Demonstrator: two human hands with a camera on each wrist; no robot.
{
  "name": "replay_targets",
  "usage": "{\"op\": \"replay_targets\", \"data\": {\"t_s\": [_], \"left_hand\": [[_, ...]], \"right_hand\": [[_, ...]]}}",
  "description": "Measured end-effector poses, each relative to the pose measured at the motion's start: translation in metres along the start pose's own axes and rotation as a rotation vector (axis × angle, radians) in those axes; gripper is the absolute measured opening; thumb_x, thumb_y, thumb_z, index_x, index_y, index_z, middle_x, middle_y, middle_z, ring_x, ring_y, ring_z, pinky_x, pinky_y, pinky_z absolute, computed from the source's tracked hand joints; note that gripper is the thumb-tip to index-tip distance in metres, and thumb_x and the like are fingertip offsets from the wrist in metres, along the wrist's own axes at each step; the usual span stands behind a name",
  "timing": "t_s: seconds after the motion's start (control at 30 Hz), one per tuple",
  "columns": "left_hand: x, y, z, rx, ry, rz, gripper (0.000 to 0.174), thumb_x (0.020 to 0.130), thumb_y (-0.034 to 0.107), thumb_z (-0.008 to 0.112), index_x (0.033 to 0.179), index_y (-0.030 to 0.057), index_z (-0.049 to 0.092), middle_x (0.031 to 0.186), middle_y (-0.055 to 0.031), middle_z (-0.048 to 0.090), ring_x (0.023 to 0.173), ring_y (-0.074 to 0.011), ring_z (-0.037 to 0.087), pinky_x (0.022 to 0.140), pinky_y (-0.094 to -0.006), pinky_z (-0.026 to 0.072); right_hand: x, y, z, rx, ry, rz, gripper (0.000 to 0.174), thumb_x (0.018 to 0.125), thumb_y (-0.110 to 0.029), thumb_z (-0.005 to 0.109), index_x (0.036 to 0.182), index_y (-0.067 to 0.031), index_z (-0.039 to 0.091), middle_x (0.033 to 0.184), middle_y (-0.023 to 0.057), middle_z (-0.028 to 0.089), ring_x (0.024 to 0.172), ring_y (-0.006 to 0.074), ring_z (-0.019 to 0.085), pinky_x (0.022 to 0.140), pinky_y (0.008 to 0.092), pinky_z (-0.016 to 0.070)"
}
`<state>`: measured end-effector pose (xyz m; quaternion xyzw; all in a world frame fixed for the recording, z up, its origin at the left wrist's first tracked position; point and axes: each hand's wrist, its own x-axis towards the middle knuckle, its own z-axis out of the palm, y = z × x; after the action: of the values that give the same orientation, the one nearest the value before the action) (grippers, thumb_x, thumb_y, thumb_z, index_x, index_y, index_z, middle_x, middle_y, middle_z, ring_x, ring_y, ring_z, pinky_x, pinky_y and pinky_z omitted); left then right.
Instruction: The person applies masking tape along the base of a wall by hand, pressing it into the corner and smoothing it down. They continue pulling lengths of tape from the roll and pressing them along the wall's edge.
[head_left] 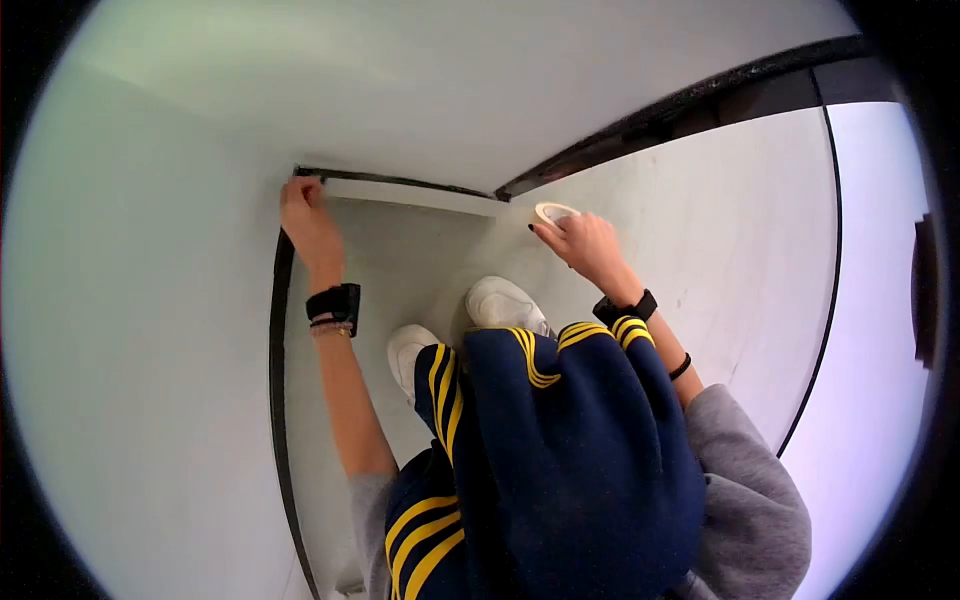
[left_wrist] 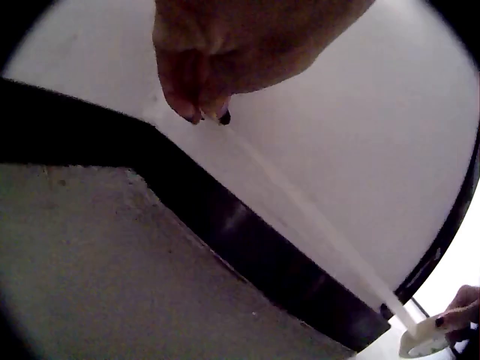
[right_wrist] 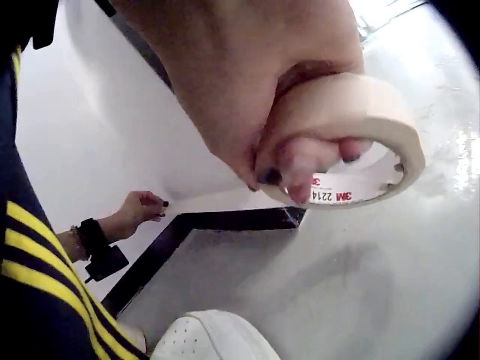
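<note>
A roll of cream masking tape is gripped by my right hand, with fingers through its ring. From the roll a strip of tape stretches to my left hand, which pinches its free end between thumb and finger. The strip runs beside the black baseboard, close to the white wall. My left hand is at the corner where two black edges meet. Whether the strip touches the wall along its length, I cannot tell.
White walls rise on the left and ahead. Pale grey floor lies between the black baseboards. White shoes stand on it near the hands, below dark blue clothing with yellow stripes. Another dark strip runs along the right wall.
</note>
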<state>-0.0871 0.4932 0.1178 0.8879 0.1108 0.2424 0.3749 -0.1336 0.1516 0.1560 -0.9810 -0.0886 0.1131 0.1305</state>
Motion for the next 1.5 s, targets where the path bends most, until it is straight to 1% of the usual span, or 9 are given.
{"op": "replay_targets", "data": {"t_s": [0.03, 0.47, 0.67, 0.77, 0.87, 1.1, 1.23, 1.37, 1.5], "left_hand": [[-0.003, -0.004, 0.003, 0.019, 0.044, 0.024, 0.008, 0.081, -0.008, 0.049, 0.084, -0.0019, 0.052, 0.080, -0.0122, 0.051, 0.069, -0.0265, 0.050, 0.063, -0.0349, 0.0432], [-0.001, -0.039, 0.015, 0.270, 0.197, 0.190, 0.011, 0.083, -0.003, 0.049, 0.093, 0.0001, 0.051, 0.091, -0.0157, 0.053, 0.078, -0.0320, 0.054, 0.065, -0.0392, 0.0447], [-0.006, -0.036, 0.015, 0.248, 0.175, 0.155, 0.017, 0.083, -0.006, 0.045, 0.099, -0.0017, 0.048, 0.099, -0.0207, 0.051, 0.088, -0.0389, 0.053, 0.071, -0.0454, 0.0435], [-0.007, -0.032, 0.011, 0.171, 0.165, 0.081, 0.024, 0.078, -0.009, 0.044, 0.101, -0.0016, 0.047, 0.100, -0.0218, 0.050, 0.089, -0.0396, 0.052, 0.073, -0.0459, 0.0431], [-0.010, -0.028, 0.009, 0.187, 0.161, 0.106, 0.032, 0.074, -0.014, 0.047, 0.103, 0.0000, 0.045, 0.103, -0.0173, 0.049, 0.089, -0.0367, 0.054, 0.072, -0.0422, 0.0472], [-0.014, -0.032, 0.019, 0.111, 0.080, 0.003, 0.022, 0.081, -0.008, 0.047, 0.101, -0.0008, 0.048, 0.099, -0.0161, 0.051, 0.088, -0.0336, 0.054, 0.075, -0.0411, 0.0445], [-0.025, -0.006, -0.010, 0.040, 0.195, -0.078, 0.014, 0.083, -0.005, 0.049, 0.096, -0.0007, 0.051, 0.093, -0.0125, 0.053, 0.085, -0.0276, 0.054, 0.075, -0.0358, 0.0439], [-0.037, 0.032, -0.064, 0.043, 0.173, -0.032, 0.010, 0.085, -0.003, 0.049, 0.094, 0.0007, 0.053, 0.091, -0.0113, 0.056, 0.084, -0.0255, 0.053, 0.074, -0.0341, 0.0432], [-0.048, 0.052, -0.104, 0.059, 0.078, -0.112, 0.010, 0.086, 0.000, 0.051, 0.094, 0.0016, 0.056, 0.095, -0.0086, 0.059, 0.083, -0.0210, 0.054, 0.076, -0.0325, 0.0435]], "right_hand": [[0.000, 0.001, 0.010, -0.076, 0.147, -0.068, 0.043, 0.084, -0.043, 0.055, 0.065, -0.0054, 0.065, 0.052, 0.0130, 0.058, 0.051, 0.0301, 0.059, 0.049, 0.0377, 0.0478], [-0.004, -0.036, 0.039, -0.082, 0.217, -0.016, 0.045, 0.084, -0.041, 0.055, 0.060, -0.0032, 0.063, 0.054, 0.0158, 0.058, 0.049, 0.0315, 0.059, 0.047, 0.0401, 0.0468], [-0.007, -0.019, 0.036, -0.033, 0.152, -0.050, 0.041, 0.084, -0.038, 0.054, 0.066, -0.0017, 0.063, 0.057, 0.0153, 0.059, 0.054, 0.0325, 0.060, 0.052, 0.0400, 0.0485], [-0.011, -0.001, 0.032, 0.162, -0.206, -0.188, 0.034, 0.084, -0.032, 0.055, 0.074, 0.0002, 0.063, 0.062, 0.0151, 0.061, 0.061, 0.0326, 0.061, 0.058, 0.0377, 0.0496], [-0.023, 0.008, 0.024, 0.631, -0.339, -0.254, 0.027, 0.086, -0.025, 0.055, 0.077, -0.0006, 0.062, 0.063, 0.0118, 0.063, 0.061, 0.0298, 0.062, 0.059, 0.0362, 0.0488], [-0.013, 0.011, 0.021, 0.158, -0.131, 0.023, 0.033, 0.086, -0.033, 0.055, 0.071, -0.0049, 0.061, 0.056, 0.0056, 0.061, 0.053, 0.0260, 0.060, 0.053, 0.0377, 0.0463], [-0.001, 0.031, 0.032, 0.495, -0.198, 0.245, 0.035, 0.088, -0.033, 0.050, 0.076, -0.0027, 0.063, 0.055, 0.0110, 0.059, 0.052, 0.0263, 0.059, 0.053, 0.0363, 0.0452], [-0.010, 0.029, 0.025, 0.409, -0.157, 0.083, 0.035, 0.089, -0.031, 0.049, 0.081, -0.0007, 0.064, 0.055, 0.0136, 0.058, 0.049, 0.0254, 0.058, 0.053, 0.0351, 0.0449], [-0.018, 0.015, 0.018, 0.513, -0.477, 0.116, 0.031, 0.087, -0.028, 0.052, 0.082, 0.0000, 0.064, 0.060, 0.0135, 0.061, 0.052, 0.0212, 0.059, 0.053, 0.0327, 0.0451]]}}
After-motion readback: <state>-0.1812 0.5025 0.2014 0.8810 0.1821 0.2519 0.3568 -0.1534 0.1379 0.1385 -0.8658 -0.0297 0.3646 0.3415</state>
